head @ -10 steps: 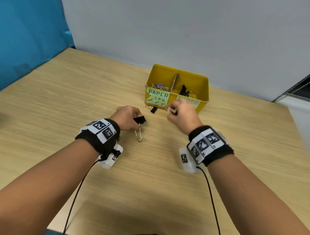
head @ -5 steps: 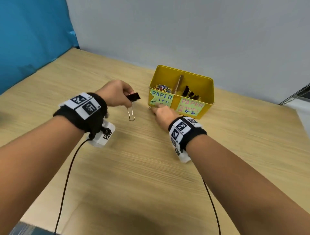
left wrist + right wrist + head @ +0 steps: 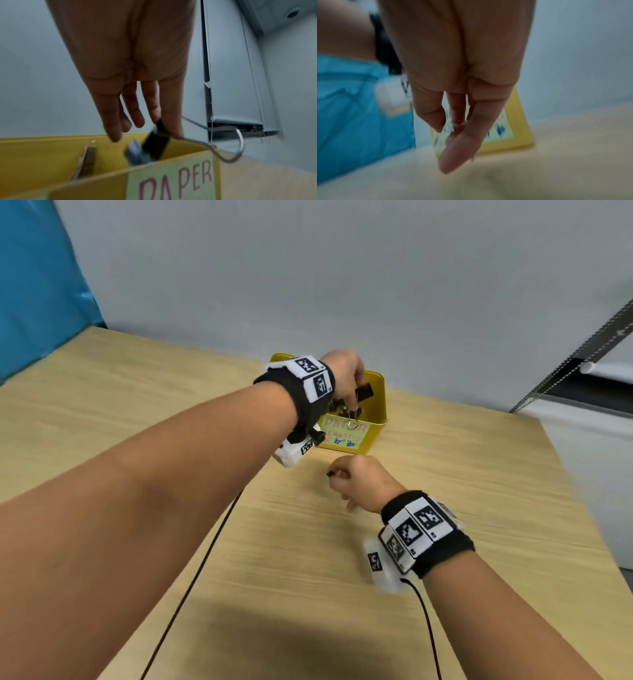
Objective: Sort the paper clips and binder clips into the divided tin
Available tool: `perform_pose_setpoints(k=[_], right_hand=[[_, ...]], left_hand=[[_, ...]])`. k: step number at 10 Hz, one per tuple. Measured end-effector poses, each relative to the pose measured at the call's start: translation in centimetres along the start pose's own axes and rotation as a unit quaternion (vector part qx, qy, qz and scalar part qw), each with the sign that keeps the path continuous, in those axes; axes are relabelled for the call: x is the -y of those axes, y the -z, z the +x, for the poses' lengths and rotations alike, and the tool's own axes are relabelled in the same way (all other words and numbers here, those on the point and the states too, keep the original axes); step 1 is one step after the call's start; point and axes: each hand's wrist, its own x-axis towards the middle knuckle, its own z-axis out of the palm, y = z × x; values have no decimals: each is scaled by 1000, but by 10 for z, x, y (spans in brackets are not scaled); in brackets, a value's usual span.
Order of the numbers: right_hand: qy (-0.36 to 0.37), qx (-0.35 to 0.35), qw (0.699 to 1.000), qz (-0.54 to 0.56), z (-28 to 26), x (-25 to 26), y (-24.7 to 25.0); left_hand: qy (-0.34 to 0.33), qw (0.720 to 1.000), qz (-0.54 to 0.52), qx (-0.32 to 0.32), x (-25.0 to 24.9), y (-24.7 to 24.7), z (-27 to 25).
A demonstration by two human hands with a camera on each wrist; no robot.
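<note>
The yellow divided tin (image 3: 377, 412) stands at the back of the wooden table. My left hand (image 3: 354, 402) hovers over its right compartment, labelled "PAPER CLAMPS" (image 3: 346, 433). Thumb and forefinger pinch a black binder clip (image 3: 363, 391) whose wire handles (image 3: 352, 421) hang down. In the left wrist view the same hand (image 3: 163, 129) holds that clip (image 3: 157, 142) above the tin (image 3: 34, 155), just right of the cardboard divider (image 3: 87, 162). My right hand (image 3: 334, 475) is low over the table in front of the tin, pinching a small black binder clip (image 3: 330, 473). The right wrist view is blurred, fingers (image 3: 435, 119) pressed together.
Several dark binder clips (image 3: 337, 405) lie in the right compartment; my left wrist hides the left one. A white cabinet (image 3: 599, 460) borders the table's right edge, a blue curtain (image 3: 37, 285) hangs at the left, and a grey wall stands close behind the tin.
My left hand has carried the binder clip from left of the tin to above its right compartment. My right hand has drawn back from the tin's front with the small clip.
</note>
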Motion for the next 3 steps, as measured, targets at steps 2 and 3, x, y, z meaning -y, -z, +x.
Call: perform_pose_setpoints(k=[2, 3], right_hand=[[61, -185, 980, 50, 17, 34, 85], [21, -200, 979, -39, 46, 42, 97]], left_hand=[[25, 999, -17, -30, 28, 0, -12], [44, 995, -46, -82, 44, 10, -32]])
